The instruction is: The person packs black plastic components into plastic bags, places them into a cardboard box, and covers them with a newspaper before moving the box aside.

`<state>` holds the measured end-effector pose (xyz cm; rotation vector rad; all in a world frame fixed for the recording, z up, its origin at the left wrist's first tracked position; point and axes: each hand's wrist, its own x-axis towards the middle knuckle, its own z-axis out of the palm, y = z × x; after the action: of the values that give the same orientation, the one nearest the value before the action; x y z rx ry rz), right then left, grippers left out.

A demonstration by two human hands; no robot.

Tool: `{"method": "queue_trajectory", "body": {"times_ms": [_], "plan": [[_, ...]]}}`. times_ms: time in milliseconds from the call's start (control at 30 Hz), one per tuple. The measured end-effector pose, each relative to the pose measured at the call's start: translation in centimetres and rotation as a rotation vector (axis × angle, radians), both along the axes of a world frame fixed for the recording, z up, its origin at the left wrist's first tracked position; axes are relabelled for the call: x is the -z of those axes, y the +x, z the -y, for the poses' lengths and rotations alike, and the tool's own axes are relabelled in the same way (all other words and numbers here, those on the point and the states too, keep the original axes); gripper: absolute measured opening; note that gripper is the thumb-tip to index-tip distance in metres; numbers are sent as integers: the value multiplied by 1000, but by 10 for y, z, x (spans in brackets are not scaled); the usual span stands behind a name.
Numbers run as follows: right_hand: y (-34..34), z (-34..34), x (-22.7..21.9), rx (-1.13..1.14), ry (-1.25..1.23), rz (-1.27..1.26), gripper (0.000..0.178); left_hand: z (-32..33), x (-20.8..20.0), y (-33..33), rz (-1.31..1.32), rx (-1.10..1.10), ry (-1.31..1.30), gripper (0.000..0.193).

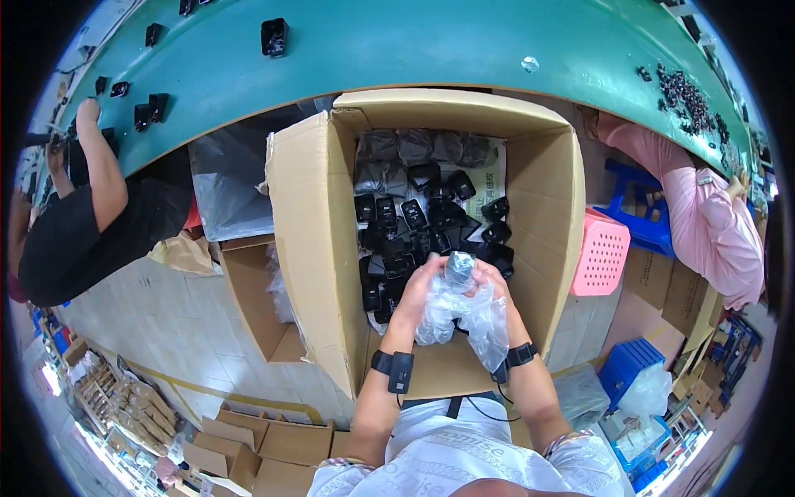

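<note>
Long bench [397,62] across the top, green, smooth, catching light. On it: black blocks [274,38] at left, a heap of small dark and reddish bits [686,99] at right. Floor [186,302] pale, in large tiles, with a yellowish line. Person in black [99,219] at the left end of the bench; person in pink [696,207] at the right.

Open carton [538,182] below the bench edge: brown corrugated board, flaps out, left flap frayed. Inside, glossy black cases [414,215], boxy with rounded corners, lying at all angles; along the far wall, a row of greyish packs [414,147] under dull film. A printed sheet shows beside them.

Right of the carton: pink stool [601,253], its top dotted with holes; blue stool [632,207], hard plastic. Lower right, a ribbed blue crate [631,370].

Over the near part of the carton, a clear bag [443,321], thin, crinkled, shiny, bunched round a dark lump at its top; what the lump is, cannot tell. Left hand [420,286] curled in, fingers gripping the bag from its side; right hand [492,286] closed on it opposite. Black band on each wrist.
</note>
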<state>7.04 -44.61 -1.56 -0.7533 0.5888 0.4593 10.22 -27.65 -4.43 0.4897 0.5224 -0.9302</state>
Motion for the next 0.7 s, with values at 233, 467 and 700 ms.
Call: {"method": "queue_trajectory", "body": {"times_ms": [233,467,700], "plan": [[-9,18,4,-106,-352,118,25,5,-29,14,835,173,694,44],[2,3,-11,-324,-683,224,13,-2,-13,9,1003,218,846,13],[38,12,3,-134,-919,166,19,-18,-28,9,688,73,775,12]]}}
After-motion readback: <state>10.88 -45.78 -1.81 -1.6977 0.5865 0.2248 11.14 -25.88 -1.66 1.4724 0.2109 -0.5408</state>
